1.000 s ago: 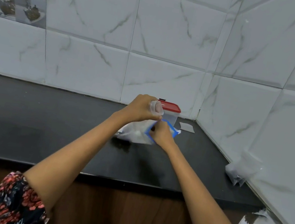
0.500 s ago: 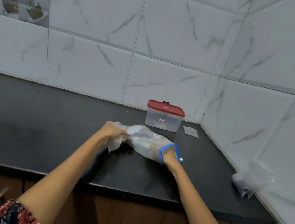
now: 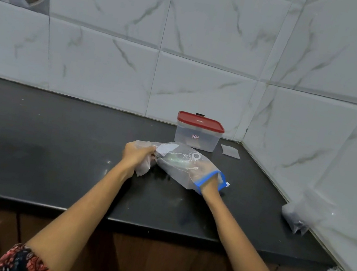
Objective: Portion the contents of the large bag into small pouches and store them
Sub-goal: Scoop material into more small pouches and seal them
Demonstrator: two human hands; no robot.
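In the head view, the large clear plastic bag with a blue zip-seal mouth [image 3: 179, 166] lay on its side on the black stone counter [image 3: 52, 149], just in front of the clear plastic box with a red lid [image 3: 198, 131]. The left hand [image 3: 137, 155] was curled round the bag's bunched closed end, on the side away from the box's right, pinching crumpled film. The right hand [image 3: 208, 181] was thrust into the blue mouth up to the wrist; seen through the film, its fingers could not be told as curled or straight, nor what they held. A small round clear cup [image 3: 195, 156] showed inside the bag, near the box side. A flat small clear pouch [image 3: 230, 151] lay just right of the box. A crumpled filled pouch [image 3: 296, 216] leaned at the wall well to the box's right and nearer the person.

The likely trouble was spillage: with the bag lying flat and its mouth stretched round the wrist, drawing out a full scoop could tip contents onto the counter. The left hand's hold on loose film could also slip, letting the bag drag along.
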